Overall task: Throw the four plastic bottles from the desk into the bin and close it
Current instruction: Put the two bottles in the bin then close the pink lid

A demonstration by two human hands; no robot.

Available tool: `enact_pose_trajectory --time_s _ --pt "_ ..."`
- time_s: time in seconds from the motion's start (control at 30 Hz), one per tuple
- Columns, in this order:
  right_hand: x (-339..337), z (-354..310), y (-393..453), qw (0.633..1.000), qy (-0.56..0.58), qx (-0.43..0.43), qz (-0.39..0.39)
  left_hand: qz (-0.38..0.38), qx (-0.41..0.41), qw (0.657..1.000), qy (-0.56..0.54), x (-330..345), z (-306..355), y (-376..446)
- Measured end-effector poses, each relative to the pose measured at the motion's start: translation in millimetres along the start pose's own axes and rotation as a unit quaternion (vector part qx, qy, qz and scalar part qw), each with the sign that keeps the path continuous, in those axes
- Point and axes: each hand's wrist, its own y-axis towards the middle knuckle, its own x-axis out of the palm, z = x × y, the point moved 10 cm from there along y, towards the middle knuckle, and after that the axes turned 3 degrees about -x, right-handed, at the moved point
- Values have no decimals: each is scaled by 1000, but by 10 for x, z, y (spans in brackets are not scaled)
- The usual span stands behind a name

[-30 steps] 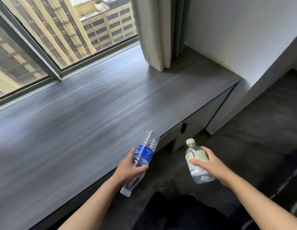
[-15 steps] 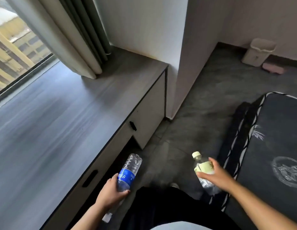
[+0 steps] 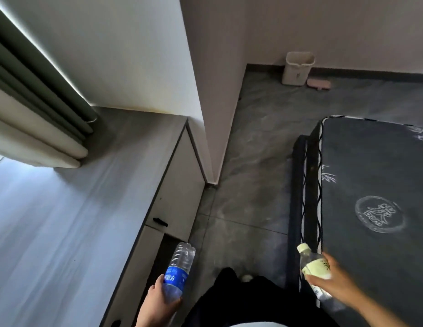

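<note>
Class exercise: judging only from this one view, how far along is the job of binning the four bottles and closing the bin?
Done: two bottles are off the desk. In hand: the left hand grips the blue-label bottle; the right hand grips the yellow-label bottle. Left: both must reach the bin, standing open across the floor by the far wall, then closing it. The other two bottles are not visible.

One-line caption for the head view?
Left hand and right hand each hold a bottle, facing the open bin across the floor.

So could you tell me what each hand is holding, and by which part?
Left hand grips the blue-labelled bottle around its lower, cap-end half; right hand holds the yellow-labelled bottle around its middle.
</note>
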Motion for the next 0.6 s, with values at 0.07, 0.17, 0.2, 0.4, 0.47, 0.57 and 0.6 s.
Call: enact_pose_trajectory --time_s 0.07,0.17,0.2,0.4,0.47,0.57,0.6 --pt "-8 144 -30 1000 15 27 5 -10 17 999 26 -23 183 126" --pt "-53 380 -67 998 24 64 12 -10 38 998 59 -99 525 304" --pt "-86 455 -86 996 32 78 18 -13 46 996 69 -117 653 356" --pt "-327 763 7 987 92 133 20 -15 93 992 84 -239 1449 632" --pt "-494 757 164 985 109 128 22 -15 101 991 88 -242 1709 731" --pt "-729 663 417 987 95 125 10 -10 94 993 77 -246 1971 852" --pt "-832 618 514 987 100 127 20 -7 92 993 73 -246 2050 890"
